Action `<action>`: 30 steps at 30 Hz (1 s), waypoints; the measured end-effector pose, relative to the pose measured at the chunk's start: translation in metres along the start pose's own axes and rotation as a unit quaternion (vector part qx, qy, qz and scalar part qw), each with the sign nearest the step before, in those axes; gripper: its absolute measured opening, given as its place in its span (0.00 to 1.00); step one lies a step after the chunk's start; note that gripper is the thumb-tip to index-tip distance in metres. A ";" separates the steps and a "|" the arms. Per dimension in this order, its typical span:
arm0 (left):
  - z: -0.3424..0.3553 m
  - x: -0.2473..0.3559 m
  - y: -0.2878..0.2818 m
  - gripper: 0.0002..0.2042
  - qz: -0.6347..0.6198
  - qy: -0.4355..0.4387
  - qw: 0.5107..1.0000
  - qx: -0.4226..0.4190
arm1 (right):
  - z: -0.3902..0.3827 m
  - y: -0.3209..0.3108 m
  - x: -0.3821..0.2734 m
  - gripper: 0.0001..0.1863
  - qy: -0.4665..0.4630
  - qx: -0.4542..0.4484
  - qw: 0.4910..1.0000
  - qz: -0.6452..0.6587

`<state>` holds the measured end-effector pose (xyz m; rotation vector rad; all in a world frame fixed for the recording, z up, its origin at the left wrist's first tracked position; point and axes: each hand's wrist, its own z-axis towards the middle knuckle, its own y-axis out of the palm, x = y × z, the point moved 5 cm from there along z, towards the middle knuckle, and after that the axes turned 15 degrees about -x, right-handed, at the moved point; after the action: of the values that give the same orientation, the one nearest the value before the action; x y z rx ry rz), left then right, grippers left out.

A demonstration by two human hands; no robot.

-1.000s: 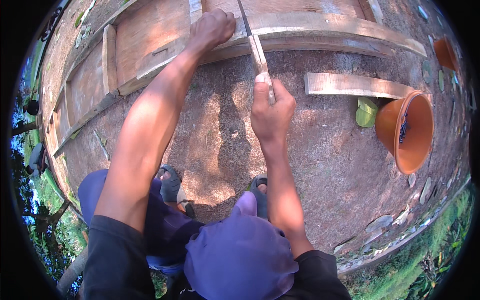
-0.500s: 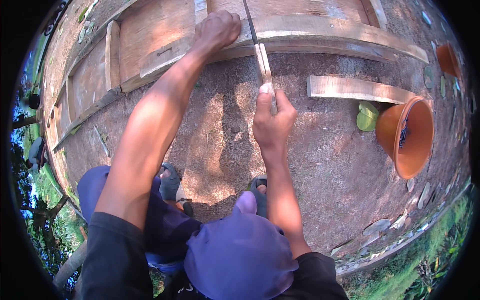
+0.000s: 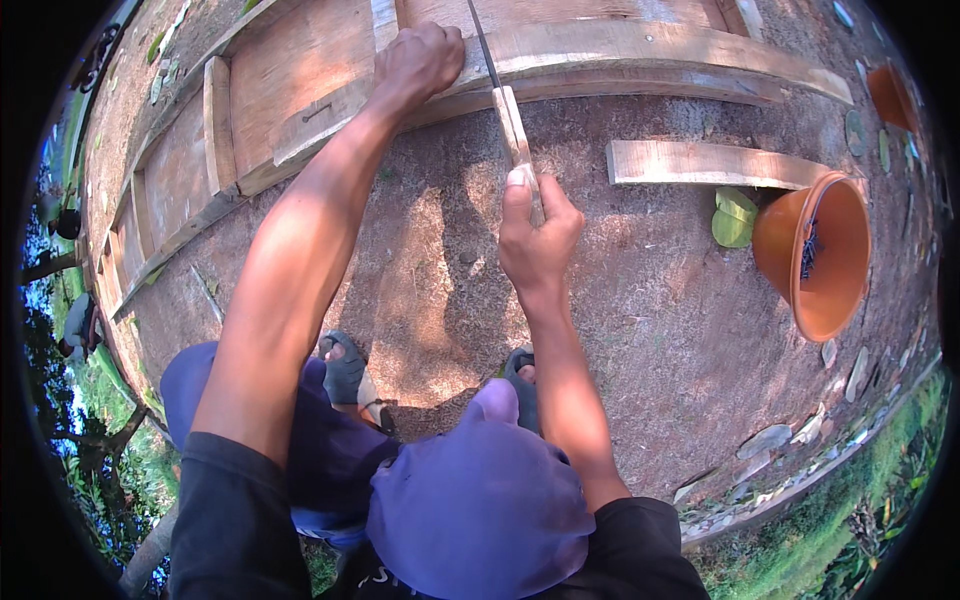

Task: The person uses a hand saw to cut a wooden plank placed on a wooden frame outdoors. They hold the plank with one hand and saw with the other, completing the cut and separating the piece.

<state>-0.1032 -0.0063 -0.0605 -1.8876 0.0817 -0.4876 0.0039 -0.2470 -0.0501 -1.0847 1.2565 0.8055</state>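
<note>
Bare dirt ground (image 3: 640, 330), orange bucket (image 3: 815, 300) of dark nails, right hand (image 3: 535, 235) gripping saw (image 3: 510, 115), left hand (image 3: 420, 60) fisted on plank (image 3: 640, 45).

**No packages, labels, signs or screens**

No package, label, sign or screen is seen in the head view. No printed surface and no display is shown anywhere in the picture.
</note>
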 end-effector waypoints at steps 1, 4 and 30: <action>-0.001 -0.006 0.002 0.21 0.008 0.004 1.000 -0.007 | -0.024 -0.008 0.004 0.14 0.027 -0.018 0.999 0.006; 0.008 -0.019 0.002 0.22 0.029 0.030 0.999 0.019 | -0.125 -0.042 0.009 0.15 0.050 -0.054 0.997 -0.016; 0.004 -0.006 0.001 0.22 0.007 0.024 0.999 0.028 | 0.019 0.001 -0.015 0.14 0.010 -0.024 1.000 0.006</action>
<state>-0.1067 -0.0015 -0.0646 -1.8202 0.1130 -0.5205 0.0064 -0.2273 -0.0358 -1.1275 1.2658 0.8393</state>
